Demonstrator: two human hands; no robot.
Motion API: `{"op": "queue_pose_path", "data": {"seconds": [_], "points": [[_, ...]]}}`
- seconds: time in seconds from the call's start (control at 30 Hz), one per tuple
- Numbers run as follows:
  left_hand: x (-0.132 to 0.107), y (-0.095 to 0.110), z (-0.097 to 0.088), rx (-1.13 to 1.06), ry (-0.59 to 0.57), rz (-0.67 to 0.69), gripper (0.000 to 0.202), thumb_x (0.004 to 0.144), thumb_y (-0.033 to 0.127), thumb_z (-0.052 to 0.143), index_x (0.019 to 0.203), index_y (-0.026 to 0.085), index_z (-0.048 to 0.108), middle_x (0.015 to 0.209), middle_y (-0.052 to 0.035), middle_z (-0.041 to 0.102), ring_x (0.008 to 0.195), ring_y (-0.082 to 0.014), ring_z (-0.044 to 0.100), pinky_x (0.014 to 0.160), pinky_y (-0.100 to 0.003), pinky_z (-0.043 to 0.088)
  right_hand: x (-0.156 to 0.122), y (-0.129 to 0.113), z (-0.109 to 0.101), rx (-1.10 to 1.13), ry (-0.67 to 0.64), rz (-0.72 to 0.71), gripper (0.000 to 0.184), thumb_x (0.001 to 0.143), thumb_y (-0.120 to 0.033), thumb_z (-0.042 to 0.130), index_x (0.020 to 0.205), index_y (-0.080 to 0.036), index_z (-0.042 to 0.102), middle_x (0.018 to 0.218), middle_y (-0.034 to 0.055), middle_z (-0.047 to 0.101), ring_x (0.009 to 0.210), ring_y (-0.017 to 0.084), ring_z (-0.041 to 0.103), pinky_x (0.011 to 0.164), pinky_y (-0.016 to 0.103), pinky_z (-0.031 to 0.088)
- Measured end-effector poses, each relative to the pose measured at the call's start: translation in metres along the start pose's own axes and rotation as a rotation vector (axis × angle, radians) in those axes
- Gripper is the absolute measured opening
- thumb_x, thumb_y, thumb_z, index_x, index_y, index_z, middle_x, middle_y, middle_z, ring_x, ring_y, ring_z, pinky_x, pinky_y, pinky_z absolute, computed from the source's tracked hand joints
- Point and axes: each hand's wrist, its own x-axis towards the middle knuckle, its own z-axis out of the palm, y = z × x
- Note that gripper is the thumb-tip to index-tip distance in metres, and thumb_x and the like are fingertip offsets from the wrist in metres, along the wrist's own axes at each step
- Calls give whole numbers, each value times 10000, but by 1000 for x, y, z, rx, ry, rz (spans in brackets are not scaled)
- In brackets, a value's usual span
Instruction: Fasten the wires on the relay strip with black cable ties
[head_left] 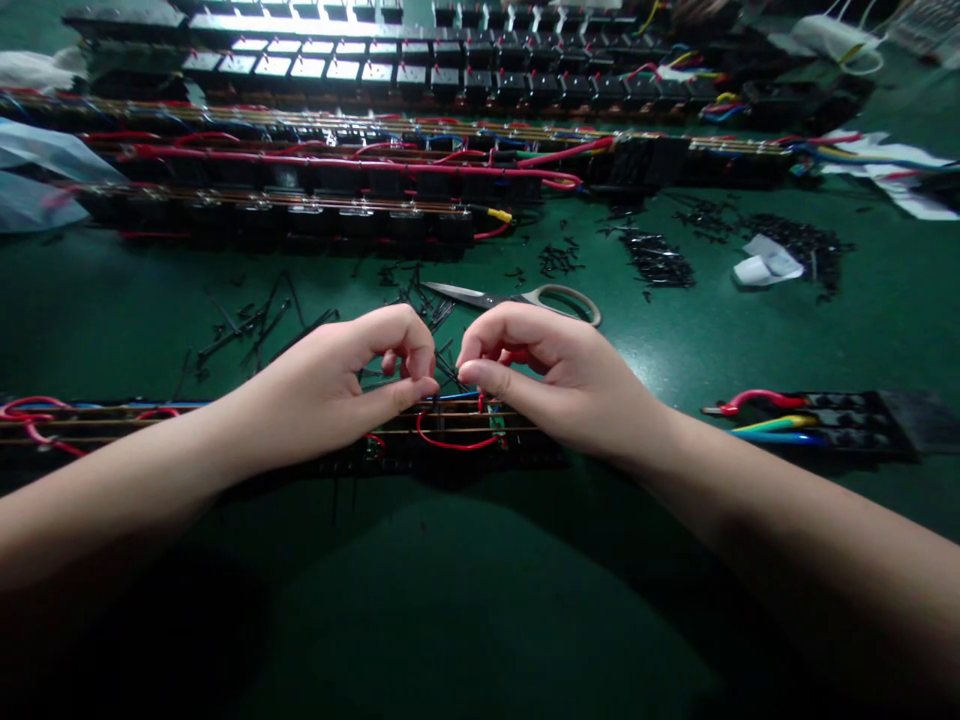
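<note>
Green table (660, 350), head view | my left hand (345, 385), right hand (566, 380): each thumb and forefinger pinched together, on what I can't tell | forearms slant in, hands above the wired strip (465, 437), near each other | scissors (495, 299) just beyond; table surface runs my side

L forearm (150, 475) in from 8 o'clock, R forearm (772, 490) from 4; L grip (349, 380) & R grip (574, 375) nearly meet, w/ index fingers (420, 345) pinched to thumbs (401, 397).
</note>
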Motion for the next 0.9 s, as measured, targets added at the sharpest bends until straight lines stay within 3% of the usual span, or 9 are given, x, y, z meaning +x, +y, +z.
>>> {"op": "queue_pose_path", "data": {"seconds": [0.27,0.47,0.9], "points": [[0,1,-1,38,-57,32,142,957,357,615,975,226,667,903,10,662,830,-142,602,774,-258,509,-2,1,1,69,28,79,282,1000,-449,673,924,-191,586,892,12,605,802,129,550,693,273,438],[-1,0,-1,28,-60,41,191,908,393,691,1018,238,678,970,1,686,890,-163,625,818,-267,526,-2,0,0,78,29,86,266,1003,-439,668,937,-192,594,909,21,622,809,136,566,698,278,452],[1,-4,1,98,-85,-2,155,970,367,610,1012,236,682,971,11,729,902,-157,671,827,-263,510,-1,3,2,258,112,141,202,1035,-369,629,956,-233,502,870,-13,646,748,115,616,655,268,491]]}}
